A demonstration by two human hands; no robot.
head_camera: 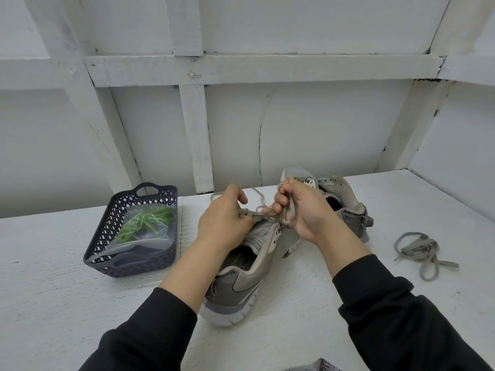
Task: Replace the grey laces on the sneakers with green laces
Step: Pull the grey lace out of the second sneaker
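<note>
Grey lace (290,208) stretches between left grip (225,220) and right grip (304,210), above sneaker (241,279).

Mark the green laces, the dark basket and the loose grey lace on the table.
green laces (146,223): head view, on the green strands inside the clear bag.
dark basket (108,228): head view, on its left lattice wall.
loose grey lace (417,247): head view, on the middle of the tangle.

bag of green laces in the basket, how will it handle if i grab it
Probably floppy: the clear bag lies crumpled and sagging inside the basket. Likely light, since it holds only thin green laces. The glossy film may be slippery, so a pinch could slide.
</note>
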